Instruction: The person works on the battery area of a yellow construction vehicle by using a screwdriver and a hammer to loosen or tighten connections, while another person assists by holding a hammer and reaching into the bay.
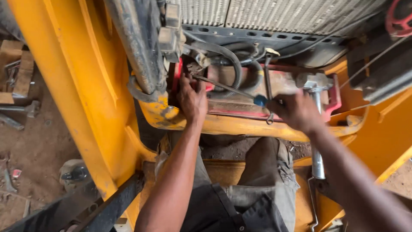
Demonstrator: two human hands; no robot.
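My right hand (296,111) grips the blue handle of a long screwdriver (223,86). Its shaft runs up and left to a point near my left hand (192,98). My left hand rests on the red battery tray (231,112) inside the yellow machine, fingers curled at the screwdriver's tip beside a black hose (234,58). What the fingers touch is hidden. A thin metal rod (268,81) stands upright between my hands. My knees in grey trousers (266,172) are below.
The yellow machine frame (86,94) runs down the left. A radiator grille (274,15) spans the top. A grey metal cylinder (316,129) stands at the right. Dirt ground with a hammer (25,109) and wood blocks (17,68) lies at the left.
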